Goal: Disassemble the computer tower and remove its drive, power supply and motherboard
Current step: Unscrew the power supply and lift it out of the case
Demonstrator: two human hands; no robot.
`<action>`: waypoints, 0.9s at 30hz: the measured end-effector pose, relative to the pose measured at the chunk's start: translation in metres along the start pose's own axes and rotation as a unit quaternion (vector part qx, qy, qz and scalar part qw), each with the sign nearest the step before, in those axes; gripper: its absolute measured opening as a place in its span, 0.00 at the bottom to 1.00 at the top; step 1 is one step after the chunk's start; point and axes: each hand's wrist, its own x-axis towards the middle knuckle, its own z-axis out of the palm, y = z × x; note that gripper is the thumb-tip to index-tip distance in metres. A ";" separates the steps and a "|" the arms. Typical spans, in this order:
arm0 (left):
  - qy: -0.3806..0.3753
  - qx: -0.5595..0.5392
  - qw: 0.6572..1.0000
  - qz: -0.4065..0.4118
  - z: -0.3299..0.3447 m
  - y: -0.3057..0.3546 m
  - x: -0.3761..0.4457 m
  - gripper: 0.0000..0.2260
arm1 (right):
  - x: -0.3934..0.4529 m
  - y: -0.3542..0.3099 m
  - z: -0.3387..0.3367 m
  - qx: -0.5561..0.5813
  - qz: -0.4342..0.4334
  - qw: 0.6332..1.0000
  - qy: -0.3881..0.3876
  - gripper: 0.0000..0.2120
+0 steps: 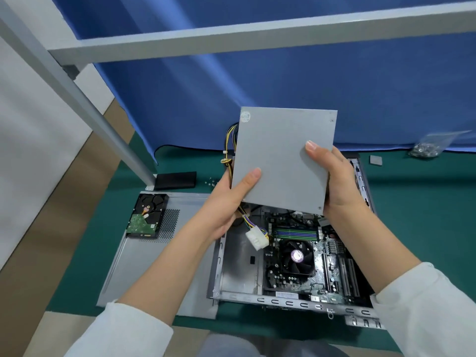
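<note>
I held one gray power supply [280, 161] up above the open computer case [239, 297] with my two hands. My left hand [229, 202] gripped its left edge; my right hand [334, 181] gripped its right. One motherboard [309, 258] sat inside. One drive [146, 215] lay on one side panel [144, 266].

Drive [146, 215] on panel [154, 266], left of case [257, 300]

PSU [280, 155] held by both hands, left [226, 199] and right [332, 176], above open case [283, 298]. Motherboard [309, 256] seated inside. Drive [146, 215] laid on panel [144, 269], green desk [422, 215].
</note>
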 end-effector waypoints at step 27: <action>0.162 -0.220 0.960 0.056 -0.061 -0.011 -0.033 0.21 | -0.029 0.052 0.087 0.053 0.027 0.989 0.134 0.24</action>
